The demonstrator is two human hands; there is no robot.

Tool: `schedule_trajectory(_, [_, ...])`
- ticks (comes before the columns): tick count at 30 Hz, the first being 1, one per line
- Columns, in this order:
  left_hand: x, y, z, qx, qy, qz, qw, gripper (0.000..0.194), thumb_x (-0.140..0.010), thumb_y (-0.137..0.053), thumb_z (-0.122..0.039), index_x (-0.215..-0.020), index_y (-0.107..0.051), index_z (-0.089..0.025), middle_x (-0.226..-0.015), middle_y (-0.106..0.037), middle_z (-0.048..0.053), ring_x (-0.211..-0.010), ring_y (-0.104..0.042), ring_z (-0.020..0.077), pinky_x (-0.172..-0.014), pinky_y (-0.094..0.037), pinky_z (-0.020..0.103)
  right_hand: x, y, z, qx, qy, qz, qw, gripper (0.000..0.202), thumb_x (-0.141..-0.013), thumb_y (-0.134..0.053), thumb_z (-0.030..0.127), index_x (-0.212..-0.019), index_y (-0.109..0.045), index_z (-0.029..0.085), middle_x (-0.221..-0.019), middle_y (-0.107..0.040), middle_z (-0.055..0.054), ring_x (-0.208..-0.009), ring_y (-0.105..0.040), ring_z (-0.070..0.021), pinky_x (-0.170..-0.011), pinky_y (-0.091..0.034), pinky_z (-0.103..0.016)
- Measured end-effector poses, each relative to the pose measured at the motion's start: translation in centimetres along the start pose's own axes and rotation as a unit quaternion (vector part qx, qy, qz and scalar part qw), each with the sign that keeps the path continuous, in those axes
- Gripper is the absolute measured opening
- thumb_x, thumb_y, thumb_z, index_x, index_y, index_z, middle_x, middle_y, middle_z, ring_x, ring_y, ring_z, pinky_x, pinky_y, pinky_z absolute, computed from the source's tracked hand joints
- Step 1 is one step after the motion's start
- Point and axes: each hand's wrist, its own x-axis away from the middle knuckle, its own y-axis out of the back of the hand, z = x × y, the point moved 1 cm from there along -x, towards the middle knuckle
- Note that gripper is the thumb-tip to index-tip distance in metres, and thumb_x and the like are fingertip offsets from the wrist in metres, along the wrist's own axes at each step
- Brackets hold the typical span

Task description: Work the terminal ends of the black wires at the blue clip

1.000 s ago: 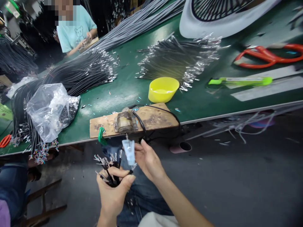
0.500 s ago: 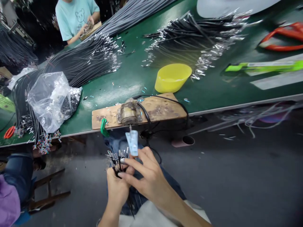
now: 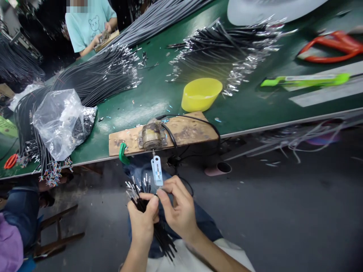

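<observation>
A bundle of short black cables (image 3: 163, 238) with shiny stripped ends is gripped in my left hand (image 3: 143, 221), below the table edge. Close beside it, my right hand (image 3: 180, 211) pinches with thumb and index finger just under a light blue clip (image 3: 157, 172); what lies between those fingertips is too small to name. The clip hangs on a thin shaft from a small motor (image 3: 151, 136), which is fixed to a wooden board (image 3: 188, 130) at the table's edge. A green clamp (image 3: 123, 153) sits at the board's left end.
On the green table (image 3: 121, 107) lie a yellow cup (image 3: 201, 94), several cable bundles (image 3: 99, 75), a plastic bag (image 3: 58, 124), red-handled scissors (image 3: 326, 47) and a green cutter (image 3: 306, 80). A person (image 3: 92, 26) works across the table. A stool (image 3: 59, 234) stands lower left.
The right hand's fingers have drawn together into a pinch below the clip, after being spread over the bundle. The clip now shows its flat face. The view has shifted slightly.
</observation>
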Motion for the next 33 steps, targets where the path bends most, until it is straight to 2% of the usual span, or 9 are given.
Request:
schedule_trajectory(4, [0.7,-0.6,-0.2,0.027,0.015,0.003,1.000,0.051,-0.057,-0.062,-0.070,-0.061,-0.051,-0.021,-0.042,-0.026,-0.009,-0.037,-0.018,0.0057,-0.034,-0.015,0.022,0.2,-0.2,-0.5,-0.116,-0.071,0.045,0.990,0.018,-0.084,-0.049,0.019,-0.066,-0.055,0.018,-0.069,-0.048,-0.002,-0.065,-0.048,-0.0156,-0.056,-0.040,-0.027])
schedule_trajectory(7, [0.9,-0.7,-0.6,0.039,0.022,0.014,0.999,0.051,-0.056,-0.064,-0.070,-0.057,-0.051,-0.021,-0.042,-0.024,-0.009,-0.037,-0.016,0.0049,-0.034,-0.013,0.021,0.0,0.0,-1.4,-0.228,-0.176,0.092,0.953,0.025,-0.081,-0.054,0.033,-0.062,-0.058,0.018,-0.066,-0.049,-0.001,-0.061,-0.048,-0.0145,-0.054,-0.039,-0.026])
schedule_trajectory(10, [0.9,-0.5,-0.7,0.041,0.022,0.026,0.999,0.048,-0.061,-0.063,-0.066,-0.057,-0.051,-0.020,-0.042,-0.023,-0.009,-0.036,-0.015,0.0034,-0.033,-0.013,0.019,-0.7,0.5,-1.6,-0.273,-0.213,0.108,0.932,0.025,-0.076,-0.059,0.041,-0.069,-0.061,0.018,-0.067,-0.049,-0.001,-0.059,-0.046,-0.0134,-0.051,-0.038,-0.025])
schedule_trajectory(14, [1.0,-0.4,-0.7,0.024,0.020,0.021,0.999,0.048,-0.062,-0.063,-0.066,-0.056,-0.051,-0.020,-0.042,-0.026,-0.008,-0.035,-0.018,0.0041,-0.030,-0.017,0.019,-1.6,1.1,-0.4,-0.218,-0.167,0.155,0.949,0.019,-0.074,-0.063,0.031,-0.062,-0.058,0.018,-0.062,-0.050,0.000,-0.056,-0.047,-0.0130,-0.050,-0.039,-0.024])
schedule_trajectory(19, [1.3,-0.5,-0.4,0.013,-0.012,-0.015,1.000,0.045,-0.058,-0.069,-0.062,-0.061,-0.050,-0.021,-0.042,-0.034,-0.007,-0.035,-0.029,0.0065,-0.032,-0.026,0.021,-0.9,1.1,0.5,-0.093,-0.042,0.051,0.994,0.016,-0.078,-0.056,0.014,-0.063,-0.056,0.019,-0.063,-0.053,-0.001,-0.058,-0.049,-0.0143,-0.054,-0.040,-0.026])
schedule_trajectory(22, [1.3,-0.1,-0.4,-0.004,-0.031,0.005,1.000,0.043,-0.065,-0.066,-0.059,-0.058,-0.052,-0.019,-0.040,-0.032,-0.007,-0.033,-0.027,0.0049,-0.031,-0.023,0.019,-0.7,1.2,0.3,-0.093,0.008,0.061,0.994,0.013,-0.079,-0.055,0.014,-0.069,-0.060,0.020,-0.069,-0.057,-0.003,-0.067,-0.053,-0.0171,-0.064,-0.042,-0.030])
schedule_trajectory(24, [1.2,0.3,-0.6,-0.012,-0.053,0.011,0.998,0.041,-0.066,-0.066,-0.056,-0.060,-0.058,-0.017,-0.040,-0.038,-0.006,-0.033,-0.029,0.0048,-0.032,-0.024,0.019,-0.9,1.3,0.0,-0.193,-0.091,0.126,0.969,0.013,-0.081,-0.058,0.027,-0.070,-0.060,0.019,-0.068,-0.054,-0.003,-0.064,-0.051,-0.0162,-0.058,-0.042,-0.028])
schedule_trajectory(29, [0.5,0.7,-1.6,-0.039,-0.127,0.009,0.991,0.025,-0.061,-0.076,-0.040,-0.058,-0.069,-0.015,-0.058,-0.065,0.005,-0.056,-0.058,0.0160,-0.057,-0.047,0.027,-2.3,1.1,-0.6,-0.405,-0.375,0.280,0.786,0.039,-0.059,-0.075,0.050,-0.063,-0.060,0.015,-0.056,-0.045,0.003,-0.051,-0.039,-0.0087,-0.046,-0.031,-0.021])
schedule_trajectory(33, [0.1,0.8,-2.0,-0.061,-0.149,0.029,0.986,0.020,-0.062,-0.075,-0.037,-0.059,-0.071,-0.017,-0.053,-0.064,0.003,-0.052,-0.058,0.0163,-0.057,-0.050,0.029,-3.6,0.8,-1.4,-0.385,-0.448,0.297,0.750,0.039,-0.045,-0.082,0.041,-0.049,-0.057,0.013,-0.047,-0.044,0.005,-0.044,-0.032,-0.0046,-0.043,-0.022,-0.019])
